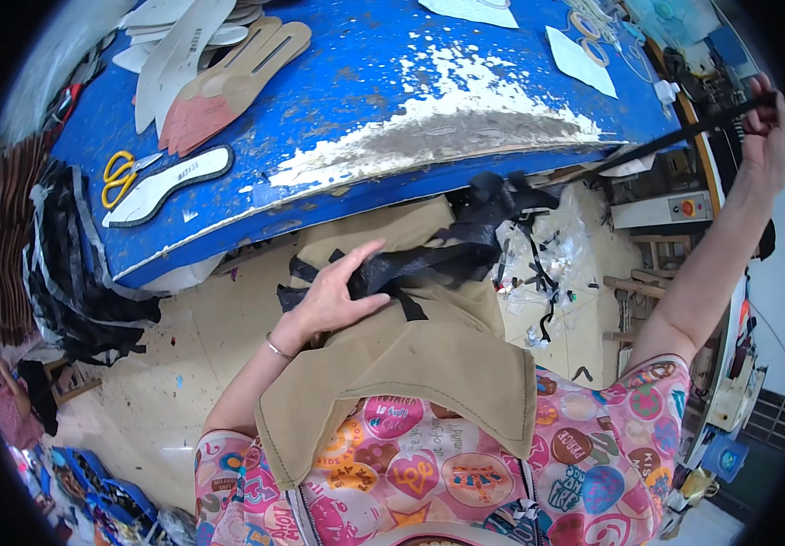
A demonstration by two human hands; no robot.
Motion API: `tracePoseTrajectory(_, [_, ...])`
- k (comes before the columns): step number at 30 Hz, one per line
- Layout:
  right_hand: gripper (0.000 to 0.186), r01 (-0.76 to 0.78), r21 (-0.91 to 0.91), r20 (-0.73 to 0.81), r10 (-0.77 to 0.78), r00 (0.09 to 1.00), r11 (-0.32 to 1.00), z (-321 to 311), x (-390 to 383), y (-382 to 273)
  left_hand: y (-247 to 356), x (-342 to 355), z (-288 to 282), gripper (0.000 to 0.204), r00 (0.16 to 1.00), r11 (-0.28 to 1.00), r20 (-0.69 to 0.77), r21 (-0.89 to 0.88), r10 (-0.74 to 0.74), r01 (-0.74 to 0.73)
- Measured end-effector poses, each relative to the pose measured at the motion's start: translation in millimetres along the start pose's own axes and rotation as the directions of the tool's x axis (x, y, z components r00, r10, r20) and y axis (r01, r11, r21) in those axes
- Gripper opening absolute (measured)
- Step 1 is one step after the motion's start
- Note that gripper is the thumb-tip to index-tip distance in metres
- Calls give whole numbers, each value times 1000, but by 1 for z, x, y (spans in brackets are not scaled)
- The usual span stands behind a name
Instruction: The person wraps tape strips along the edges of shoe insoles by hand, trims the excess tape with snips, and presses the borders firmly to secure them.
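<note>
My right hand point(765, 136) is raised far out to the right, its fingers closed on the end of a long black strip point(684, 136). The strip stretches down and left toward the table's front edge. In my lap lies a bundle of shiny black strips point(429, 264), partly blurred by motion. My left hand point(338, 296), with a bangle at its wrist, rests at the bundle's left end. Its thumb and forefinger are spread apart; the other fingers are partly hidden. Beneath the bundle, a tan apron point(411, 350) covers my lap.
Ahead stands a blue table point(338, 118) with worn paint. On it lie yellow-handled scissors point(124, 177), a white sole-shaped piece point(174, 187) and stacked tan pieces point(238, 82). Dark strips point(79, 264) hang at the left. Plastic bags with scraps point(547, 255) lie below, near a wooden stool point(638, 287).
</note>
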State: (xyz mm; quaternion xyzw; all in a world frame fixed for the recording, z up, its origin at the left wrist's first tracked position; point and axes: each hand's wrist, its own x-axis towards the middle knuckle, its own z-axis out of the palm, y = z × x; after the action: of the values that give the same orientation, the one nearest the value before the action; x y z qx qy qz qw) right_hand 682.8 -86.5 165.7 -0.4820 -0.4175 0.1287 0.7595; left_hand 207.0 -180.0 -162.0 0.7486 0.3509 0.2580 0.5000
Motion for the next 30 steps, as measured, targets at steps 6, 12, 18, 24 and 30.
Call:
tracePoseTrajectory(6, [20, 65, 195, 162, -98, 982, 979, 44, -72, -8, 10, 31, -12, 69, 967, 974, 239, 223, -88, 34])
tracePoseTrajectory(12, [20, 128, 143, 192, -155, 969, 981, 32, -45, -17, 37, 89, 22, 54, 988, 973, -76, 197, 134, -117])
tracePoseTrajectory(18, [18, 95, -1, -46, -95, 994, 995, 32, -24, -10, 33, 77, 32, 30, 996, 978, -4, -190, -84, 82])
tracePoseTrajectory(24, [19, 131, 82, -424, -84, 902, 988, -125, 124, 39, -20, 21, -25, 46, 834, 987, -550, 155, 53, 39])
tracePoseTrajectory(30, [23, 103, -183, -419, -172, 891, 978, -168, 162, 20, -46, -34, -21, 37, 957, 882, -223, 392, -186, 263])
